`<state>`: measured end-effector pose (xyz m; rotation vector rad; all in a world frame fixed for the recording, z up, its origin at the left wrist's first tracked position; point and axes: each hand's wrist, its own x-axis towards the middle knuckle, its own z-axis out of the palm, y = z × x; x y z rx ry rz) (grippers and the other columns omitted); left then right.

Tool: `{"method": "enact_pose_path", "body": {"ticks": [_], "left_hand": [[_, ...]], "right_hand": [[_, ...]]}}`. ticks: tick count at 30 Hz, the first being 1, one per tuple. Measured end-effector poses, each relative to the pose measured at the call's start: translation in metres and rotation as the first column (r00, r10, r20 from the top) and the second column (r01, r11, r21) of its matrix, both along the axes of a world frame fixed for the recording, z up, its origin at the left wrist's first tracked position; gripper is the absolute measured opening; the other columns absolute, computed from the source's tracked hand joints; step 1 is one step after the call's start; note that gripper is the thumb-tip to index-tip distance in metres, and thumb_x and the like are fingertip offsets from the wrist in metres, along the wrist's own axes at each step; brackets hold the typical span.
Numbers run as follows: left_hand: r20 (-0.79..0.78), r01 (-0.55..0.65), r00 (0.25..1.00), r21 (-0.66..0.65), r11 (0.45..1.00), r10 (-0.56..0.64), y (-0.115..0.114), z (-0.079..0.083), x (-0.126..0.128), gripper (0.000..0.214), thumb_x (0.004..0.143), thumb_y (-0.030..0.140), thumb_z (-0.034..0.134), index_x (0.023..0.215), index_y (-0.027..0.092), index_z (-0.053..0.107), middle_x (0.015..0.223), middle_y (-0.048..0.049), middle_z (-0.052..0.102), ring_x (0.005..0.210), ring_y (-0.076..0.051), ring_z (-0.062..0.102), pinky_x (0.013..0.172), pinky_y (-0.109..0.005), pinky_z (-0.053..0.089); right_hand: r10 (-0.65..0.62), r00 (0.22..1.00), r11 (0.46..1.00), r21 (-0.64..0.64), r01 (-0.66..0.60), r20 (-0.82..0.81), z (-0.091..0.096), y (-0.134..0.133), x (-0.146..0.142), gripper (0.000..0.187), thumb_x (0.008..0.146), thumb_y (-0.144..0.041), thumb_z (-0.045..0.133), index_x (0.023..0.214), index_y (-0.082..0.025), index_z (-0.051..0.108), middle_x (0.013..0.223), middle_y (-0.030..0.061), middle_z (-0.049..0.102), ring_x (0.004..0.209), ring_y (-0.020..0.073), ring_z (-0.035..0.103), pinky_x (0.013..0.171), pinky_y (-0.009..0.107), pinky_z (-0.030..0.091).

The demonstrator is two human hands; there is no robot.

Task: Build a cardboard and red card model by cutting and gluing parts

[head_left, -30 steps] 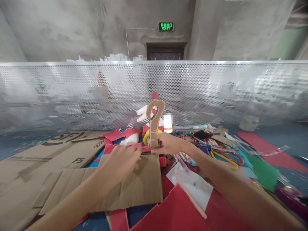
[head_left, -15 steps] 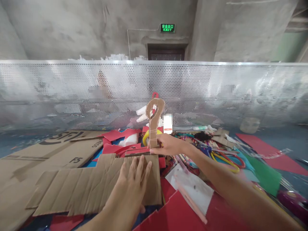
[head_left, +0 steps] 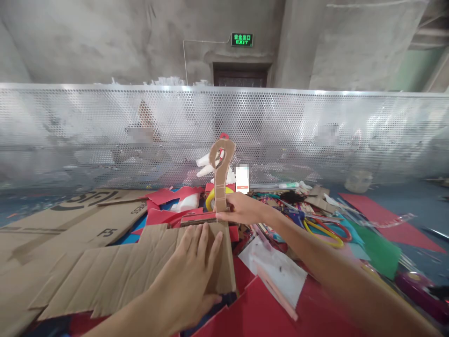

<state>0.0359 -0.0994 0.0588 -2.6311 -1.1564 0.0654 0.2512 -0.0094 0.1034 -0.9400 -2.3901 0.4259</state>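
My left hand (head_left: 191, 269) lies with fingers spread flat on a brown piece of corrugated cardboard (head_left: 122, 271) with a stepped edge. Beyond it, my right hand (head_left: 240, 208) grips the lower end of an upright cardboard cutout (head_left: 220, 173), a strip with a looped top. The cutout's foot is at the far edge of the flat cardboard, beside a red-topped piece (head_left: 198, 217); whether they are joined I cannot tell. A roll of yellow tape (head_left: 210, 200) shows partly behind the cutout.
A large printed cardboard sheet (head_left: 87, 224) covers the left. Scissors with yellow and red handles (head_left: 326, 234) lie at right among pens and scraps. Red sheets (head_left: 259, 311) and a clear packet (head_left: 277, 264) lie in front. A perforated metal panel (head_left: 298, 135) stands at the back.
My left hand has shifted slightly, its thumb now further out to the right by the flat cardboard's near edge. The right hand still holds the upright cutout. The whole view has moved a little.
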Motion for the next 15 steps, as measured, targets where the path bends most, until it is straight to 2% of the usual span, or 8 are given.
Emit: {"method": "enact_pose_path", "body": {"ticks": [6, 9, 13, 15], "left_hand": [[0.032, 0.037, 0.999, -0.029, 0.999, -0.036, 0.0, 0.019, -0.001, 0.094, 0.077, 0.075, 0.051, 0.151, 0.018, 0.041, 0.146, -0.023, 0.05, 0.137, -0.045, 0.04, 0.111, -0.063, 0.028], [0.017, 0.007, 1.0, -0.042, 0.999, -0.007, 0.0, 0.019, 0.001, 0.095, 0.076, 0.078, 0.049, 0.149, 0.018, 0.044, 0.147, -0.0233, 0.049, 0.136, -0.047, 0.041, 0.11, -0.064, 0.03], [0.013, -0.017, 1.0, -0.048, 0.999, 0.017, -0.002, 0.016, 0.004, 0.096, 0.076, 0.077, 0.049, 0.15, 0.017, 0.042, 0.149, -0.0238, 0.046, 0.139, -0.047, 0.037, 0.11, -0.064, 0.03], [0.014, -0.017, 1.0, -0.053, 0.998, 0.018, -0.003, 0.016, 0.005, 0.097, 0.077, 0.076, 0.049, 0.152, 0.016, 0.038, 0.15, -0.0242, 0.044, 0.141, -0.047, 0.033, 0.111, -0.065, 0.028]], "right_hand": [[0.012, 0.999, 1.0, 0.01, -0.013, 0.033, 0.003, 0.005, -0.001, 0.011, 0.087, -0.03, 0.061, 0.083, -0.02, 0.064, 0.083, 0.001, 0.065, 0.072, 0.0154, 0.056, 0.065, 0.027, 0.041], [0.052, 0.998, 0.999, -0.003, -0.052, 0.039, 0.007, 0.003, 0.0, 0.011, 0.087, -0.03, 0.061, 0.084, -0.02, 0.065, 0.086, 0.0013, 0.067, 0.074, 0.0161, 0.058, 0.066, 0.028, 0.043], [0.159, 0.987, 0.984, -0.084, -0.16, -0.018, 0.02, -0.001, 0.009, 0.019, 0.091, -0.037, 0.06, 0.097, -0.021, 0.068, 0.093, 0.0016, 0.069, 0.079, 0.017, 0.061, 0.069, 0.028, 0.046], [0.12, 0.992, 0.987, -0.104, -0.124, -0.043, 0.028, 0.0, 0.02, 0.024, 0.093, -0.041, 0.057, 0.1, -0.021, 0.069, 0.094, 0.0022, 0.07, 0.08, 0.0171, 0.062, 0.069, 0.028, 0.046]]}}
